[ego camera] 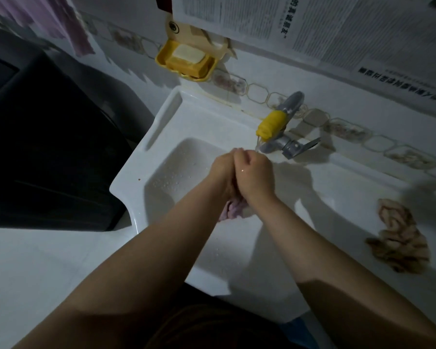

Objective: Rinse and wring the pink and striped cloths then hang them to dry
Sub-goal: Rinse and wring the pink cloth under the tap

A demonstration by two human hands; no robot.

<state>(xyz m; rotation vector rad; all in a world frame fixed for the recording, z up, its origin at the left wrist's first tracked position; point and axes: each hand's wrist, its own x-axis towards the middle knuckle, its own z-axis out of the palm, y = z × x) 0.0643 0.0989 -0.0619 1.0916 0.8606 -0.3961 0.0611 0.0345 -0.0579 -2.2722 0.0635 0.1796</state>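
Left hand (223,170) and right hand (256,172) grip the soft, wet pink cloth (233,210) over the sink (161,117); grasp both ends for wringing.

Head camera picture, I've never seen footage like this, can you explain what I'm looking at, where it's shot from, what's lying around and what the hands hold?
There is no machine here. The single picture comes from a wide-angle camera worn on a person's head, looking down at their own bare arms over a white ceramic sink. The left hand and right hand are pressed together, gripping a bunched pink cloth whose end hangs below the wrists. They hold it by a grey metal tap with a yellow rubber spout; a thin stream seems to run. A crumpled brown-and-cream striped cloth lies on the sink's right ledge. On the wall hangs a yellow plastic soap dish holding soap bars. Another pinkish cloth hangs top left.
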